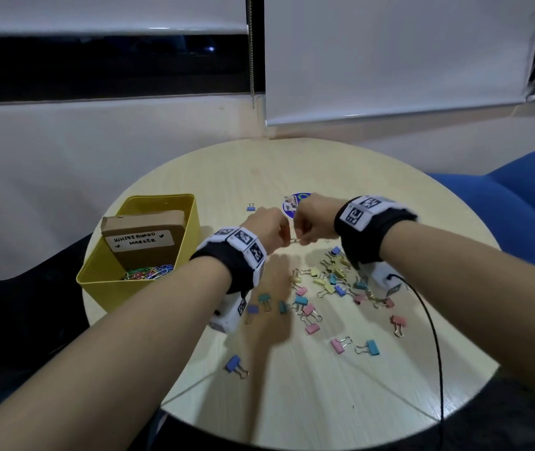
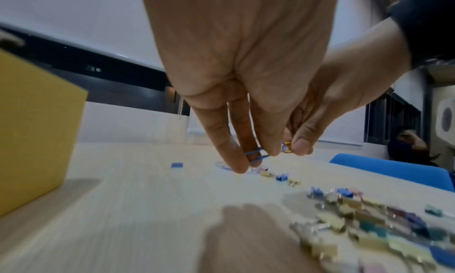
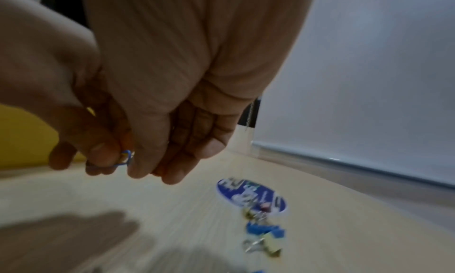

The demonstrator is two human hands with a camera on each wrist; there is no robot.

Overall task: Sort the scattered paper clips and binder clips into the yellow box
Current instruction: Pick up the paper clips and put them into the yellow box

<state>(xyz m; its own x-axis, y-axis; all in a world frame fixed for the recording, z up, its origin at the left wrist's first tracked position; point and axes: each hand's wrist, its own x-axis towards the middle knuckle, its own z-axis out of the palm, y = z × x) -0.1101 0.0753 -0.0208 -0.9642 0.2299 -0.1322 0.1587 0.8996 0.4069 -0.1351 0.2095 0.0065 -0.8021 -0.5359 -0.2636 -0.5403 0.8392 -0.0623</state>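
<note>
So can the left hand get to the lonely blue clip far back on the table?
Probably yes: the blue clip lies alone just beyond the left hand, nothing between them, but its fingers are pinching a paper clip first.

A blue round sticker (image 1: 296, 203) lies on my pale round table (image 1: 324, 402), a blue chair (image 1: 503, 203) beside it under white blinds (image 1: 390, 60).
</note>
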